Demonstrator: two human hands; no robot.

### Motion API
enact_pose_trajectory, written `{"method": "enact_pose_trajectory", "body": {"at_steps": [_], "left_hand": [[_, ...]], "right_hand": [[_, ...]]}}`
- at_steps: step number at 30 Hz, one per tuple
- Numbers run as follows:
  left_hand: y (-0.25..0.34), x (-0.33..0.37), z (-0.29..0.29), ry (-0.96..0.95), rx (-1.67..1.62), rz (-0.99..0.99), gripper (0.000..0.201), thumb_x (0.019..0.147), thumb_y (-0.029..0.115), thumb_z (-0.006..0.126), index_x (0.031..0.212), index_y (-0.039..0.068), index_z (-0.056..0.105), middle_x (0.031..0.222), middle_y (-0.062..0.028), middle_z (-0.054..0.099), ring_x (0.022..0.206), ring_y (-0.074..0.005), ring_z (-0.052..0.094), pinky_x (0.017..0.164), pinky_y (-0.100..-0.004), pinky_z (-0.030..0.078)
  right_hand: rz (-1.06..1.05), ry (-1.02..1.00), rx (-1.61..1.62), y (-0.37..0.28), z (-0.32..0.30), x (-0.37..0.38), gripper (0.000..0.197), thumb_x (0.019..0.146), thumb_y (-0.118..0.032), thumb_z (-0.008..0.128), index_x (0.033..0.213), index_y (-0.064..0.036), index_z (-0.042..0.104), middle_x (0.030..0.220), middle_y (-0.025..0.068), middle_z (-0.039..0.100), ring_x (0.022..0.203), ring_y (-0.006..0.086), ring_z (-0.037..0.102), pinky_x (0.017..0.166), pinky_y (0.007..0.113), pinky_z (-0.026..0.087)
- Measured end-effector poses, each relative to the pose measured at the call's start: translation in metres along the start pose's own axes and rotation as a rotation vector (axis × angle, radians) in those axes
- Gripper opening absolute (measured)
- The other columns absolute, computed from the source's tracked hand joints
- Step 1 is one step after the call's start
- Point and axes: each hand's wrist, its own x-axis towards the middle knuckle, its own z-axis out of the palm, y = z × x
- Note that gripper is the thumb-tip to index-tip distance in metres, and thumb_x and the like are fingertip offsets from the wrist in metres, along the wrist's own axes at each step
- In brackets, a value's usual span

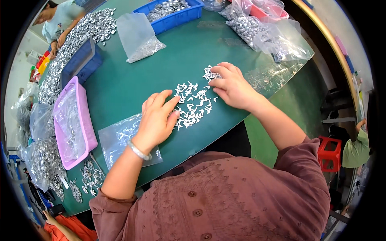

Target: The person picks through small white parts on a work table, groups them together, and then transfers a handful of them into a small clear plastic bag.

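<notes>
A scatter of small white plastic pieces (193,105) lies on the green table (132,84) between my hands. My left hand (157,118) rests flat on the table with its fingers apart, the fingertips touching the left side of the scatter; a pale bangle (138,150) circles that wrist. My right hand (230,85) sits at the scatter's upper right, fingers curled down onto a small cluster of pieces (209,74). I cannot tell if any piece is pinched there. A clear plastic bag (118,138) lies under my left forearm.
A pink basket (85,120) lined with plastic stands at the left, with heaps of metal parts (64,56) beyond it. Blue bins (177,18), a clear bag (138,38) and bags of metal parts (265,34) sit at the back. Another person (60,20) works far left.
</notes>
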Motion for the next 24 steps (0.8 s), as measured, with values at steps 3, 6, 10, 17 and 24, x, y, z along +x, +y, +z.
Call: {"method": "enact_pose_trajectory", "body": {"at_steps": [3, 6, 10, 17, 24], "left_hand": [[0.002, 0.008, 0.005, -0.060, 0.004, 0.022, 0.032, 0.083, 0.012, 0.065, 0.114, 0.005, 0.066, 0.124, -0.0124, 0.057, 0.115, -0.0321, 0.051, 0.101, -0.0435, 0.036], [0.002, 0.005, 0.005, -0.088, -0.013, 0.001, 0.028, 0.083, 0.011, 0.065, 0.110, 0.004, 0.067, 0.120, -0.0110, 0.060, 0.114, -0.0314, 0.052, 0.101, -0.0435, 0.036], [0.001, 0.002, 0.002, -0.056, -0.034, -0.002, 0.026, 0.083, 0.010, 0.065, 0.108, 0.004, 0.067, 0.120, -0.0116, 0.060, 0.116, -0.0323, 0.052, 0.101, -0.0440, 0.037], [-0.004, -0.012, -0.007, -0.009, -0.029, -0.067, 0.026, 0.083, 0.008, 0.065, 0.108, 0.003, 0.067, 0.119, -0.0139, 0.061, 0.113, -0.0344, 0.054, 0.099, -0.0440, 0.038], [-0.003, -0.035, -0.021, 0.022, -0.025, -0.122, 0.027, 0.080, 0.006, 0.067, 0.106, 0.001, 0.066, 0.117, -0.0176, 0.061, 0.110, -0.0370, 0.056, 0.096, -0.0440, 0.042]], "right_hand": [[-0.026, -0.028, -0.054, -0.008, 0.004, -0.007, 0.022, 0.080, -0.013, 0.068, 0.101, -0.0091, 0.071, 0.127, 0.0133, 0.055, 0.127, 0.0354, 0.042, 0.104, 0.051, 0.033], [-0.034, -0.039, -0.010, -0.011, 0.003, -0.006, 0.023, 0.080, -0.013, 0.068, 0.102, -0.0085, 0.070, 0.129, 0.0142, 0.054, 0.128, 0.0358, 0.041, 0.105, 0.052, 0.031], [-0.051, -0.002, 0.013, -0.009, 0.008, 0.004, 0.019, 0.080, -0.013, 0.067, 0.098, -0.0080, 0.071, 0.129, 0.0143, 0.055, 0.129, 0.0357, 0.041, 0.106, 0.052, 0.030], [-0.064, 0.019, 0.011, 0.000, 0.021, 0.028, 0.008, 0.077, -0.012, 0.068, 0.081, -0.0077, 0.072, 0.126, 0.0137, 0.056, 0.127, 0.0356, 0.043, 0.105, 0.052, 0.031], [-0.101, -0.033, 0.001, 0.001, 0.025, 0.038, 0.006, 0.076, -0.014, 0.067, 0.077, -0.0084, 0.070, 0.124, 0.0143, 0.056, 0.127, 0.0358, 0.042, 0.106, 0.054, 0.031]]}}
